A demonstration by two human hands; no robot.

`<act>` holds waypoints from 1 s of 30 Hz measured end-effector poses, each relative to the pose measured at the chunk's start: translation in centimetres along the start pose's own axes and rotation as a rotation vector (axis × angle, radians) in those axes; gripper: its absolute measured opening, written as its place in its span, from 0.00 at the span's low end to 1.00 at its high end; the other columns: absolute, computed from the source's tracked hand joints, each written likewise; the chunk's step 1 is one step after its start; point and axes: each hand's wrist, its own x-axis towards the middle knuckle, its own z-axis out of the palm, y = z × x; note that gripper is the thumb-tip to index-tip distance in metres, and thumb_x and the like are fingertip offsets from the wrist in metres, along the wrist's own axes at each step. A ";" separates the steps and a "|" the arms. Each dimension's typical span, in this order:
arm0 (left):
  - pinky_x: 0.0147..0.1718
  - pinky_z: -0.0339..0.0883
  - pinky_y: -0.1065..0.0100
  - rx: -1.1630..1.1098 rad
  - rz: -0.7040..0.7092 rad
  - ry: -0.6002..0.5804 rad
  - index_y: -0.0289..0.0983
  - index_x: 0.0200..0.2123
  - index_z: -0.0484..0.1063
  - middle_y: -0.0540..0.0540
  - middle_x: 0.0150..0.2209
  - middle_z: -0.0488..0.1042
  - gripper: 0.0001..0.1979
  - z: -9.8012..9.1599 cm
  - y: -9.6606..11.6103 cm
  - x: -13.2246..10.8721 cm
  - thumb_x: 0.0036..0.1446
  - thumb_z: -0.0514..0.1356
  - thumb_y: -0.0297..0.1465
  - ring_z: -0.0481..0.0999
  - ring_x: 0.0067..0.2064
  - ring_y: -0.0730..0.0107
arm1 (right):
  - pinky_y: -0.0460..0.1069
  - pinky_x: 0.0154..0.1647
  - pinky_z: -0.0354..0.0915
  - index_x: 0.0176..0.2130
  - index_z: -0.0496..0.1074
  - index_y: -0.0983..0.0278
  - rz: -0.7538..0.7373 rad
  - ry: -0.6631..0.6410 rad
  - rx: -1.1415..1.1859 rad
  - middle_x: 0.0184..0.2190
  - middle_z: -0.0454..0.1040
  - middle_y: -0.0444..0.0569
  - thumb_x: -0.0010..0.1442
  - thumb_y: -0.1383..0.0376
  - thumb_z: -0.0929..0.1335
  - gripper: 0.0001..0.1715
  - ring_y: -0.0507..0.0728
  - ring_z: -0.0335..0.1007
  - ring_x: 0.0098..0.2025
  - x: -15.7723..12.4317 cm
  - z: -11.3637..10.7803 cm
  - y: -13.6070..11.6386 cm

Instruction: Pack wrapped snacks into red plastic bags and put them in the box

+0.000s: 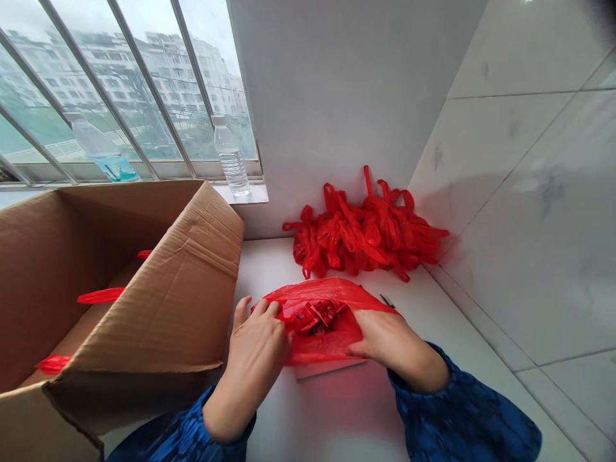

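A red plastic bag (323, 340) lies on the white counter (308, 269), its mouth spread open. Red packets with black characters (310, 316) show inside it. My left hand (256, 350) grips the bag's left edge, fingers curled over the rim. My right hand (380, 337) holds the opposite edge, its fingers partly hidden under the plastic. A heap of knotted red plastic bags (366, 231) sits against the wall, beyond both hands.
An open cardboard box (158, 301) stands to my left, with red plastic (101, 295) showing inside it. Two plastic water bottles (231, 157) stand at the barred window. A small dark object (387, 300) lies by the bag. Marble-tiled wall runs along the right.
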 end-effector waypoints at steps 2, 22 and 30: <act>0.62 0.46 0.36 0.030 0.044 0.031 0.37 0.31 0.79 0.40 0.38 0.77 0.09 0.6 -0.3 -0.4 0.58 0.58 0.25 0.75 0.45 0.50 | 0.48 0.41 0.68 0.60 0.69 0.55 0.004 -0.042 0.032 0.50 0.77 0.48 0.46 0.68 0.76 0.42 0.62 0.75 0.48 0.0 0.1 0.1; 0.48 0.60 0.47 -0.170 -0.043 -0.112 0.29 0.45 0.75 0.31 0.39 0.79 0.13 3.9 2.0 2.0 0.58 0.62 0.30 0.79 0.38 0.46 | 0.53 0.48 0.70 0.55 0.71 0.66 0.132 0.013 -0.182 0.49 0.78 0.56 0.60 0.69 0.73 0.23 0.65 0.76 0.51 1.1 0.0 -1.1; 0.50 0.66 0.56 -0.548 -0.037 -0.002 0.36 0.56 0.68 0.39 0.47 0.80 0.19 2.6 0.5 3.2 0.63 0.52 0.27 0.79 0.47 0.58 | 0.55 0.46 0.72 0.63 0.65 0.67 0.124 0.049 -0.224 0.52 0.77 0.58 0.62 0.65 0.72 0.32 0.66 0.77 0.49 0.8 -0.6 -0.8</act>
